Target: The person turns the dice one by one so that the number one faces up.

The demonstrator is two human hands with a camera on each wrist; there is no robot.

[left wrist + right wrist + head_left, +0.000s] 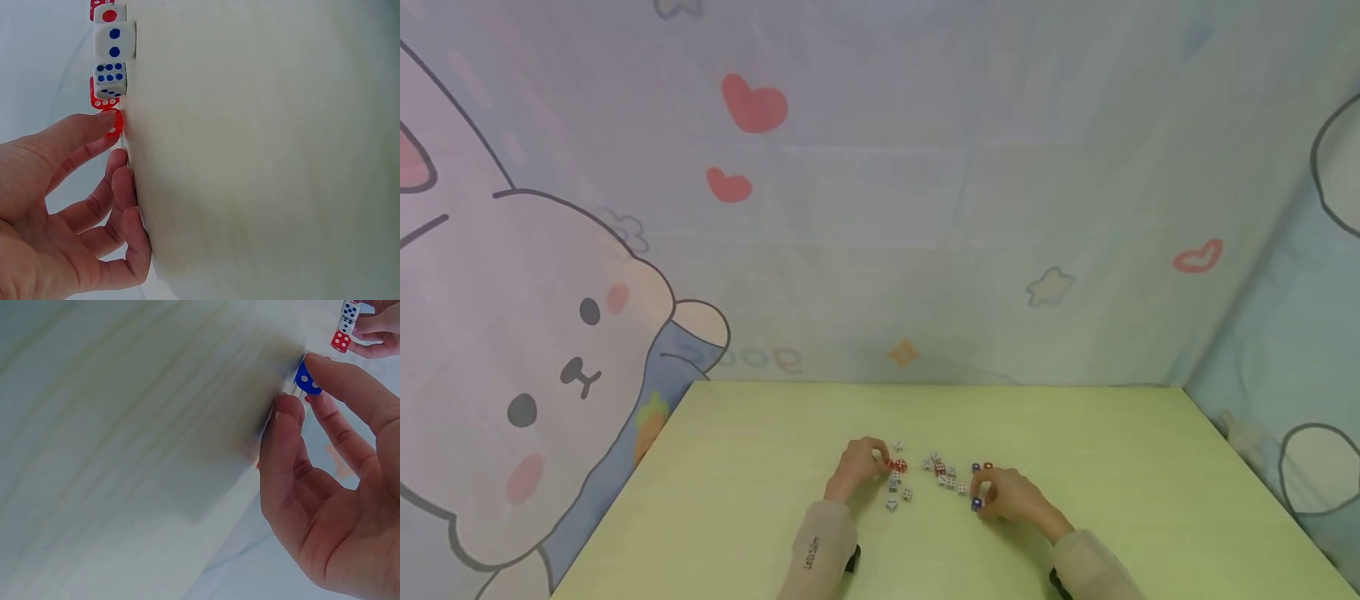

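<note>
My left hand (859, 461) pinches a red die (114, 128) between thumb and index finger, low over the table, while its other fingers curl along the tabletop. Another red die (901, 466) and several white dice (894, 484) lie just right of it. In the right wrist view, the thumb and a finger of my right hand (340, 506) pinch a blue die (305, 380) with white pips. Beyond that hand, a second blue die (976, 467) and a red die (988, 467) sit on the table, the red one partly hidden.
Between the hands lies a loose cluster of white dice (951, 482) with one red die (940, 469) among them. The pale yellow-green table (760, 425) reaches back to a printed cloth backdrop (880, 208) with hearts and a cartoon rabbit.
</note>
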